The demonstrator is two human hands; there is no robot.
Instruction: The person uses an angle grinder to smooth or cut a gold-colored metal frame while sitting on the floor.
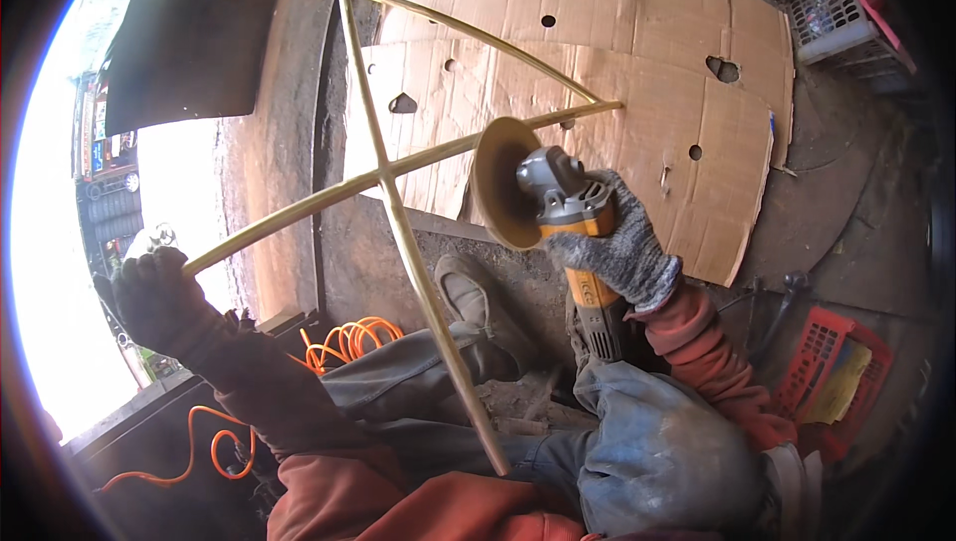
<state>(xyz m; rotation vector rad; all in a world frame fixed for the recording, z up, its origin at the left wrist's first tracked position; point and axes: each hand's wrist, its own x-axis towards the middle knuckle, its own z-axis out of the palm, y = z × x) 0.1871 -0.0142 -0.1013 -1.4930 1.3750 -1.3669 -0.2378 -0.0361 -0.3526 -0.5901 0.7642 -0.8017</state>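
My right hand (627, 242), in a grey knit glove, is wrapped round the body of a yellow and grey angle grinder (588, 287). Its large tan disc (506, 183) faces left and overlaps the long tube of a gold-coloured metal frame (299, 208); whether they touch I cannot tell. In a dark glove, my left hand (159, 292) is closed on the lower left end of that frame. Two straight tubes cross at its middle, and a curved bar (478, 35) joins their far ends. One tube reaches back over my legs.
Flattened cardboard (647, 73) with several holes covers the floor ahead. A red plastic crate (832, 372) sits at the right, and a grey crate (827, 18) at the far right. An orange coiled hose (354, 340) lies near my left leg. My shoe (468, 287) is below the frame.
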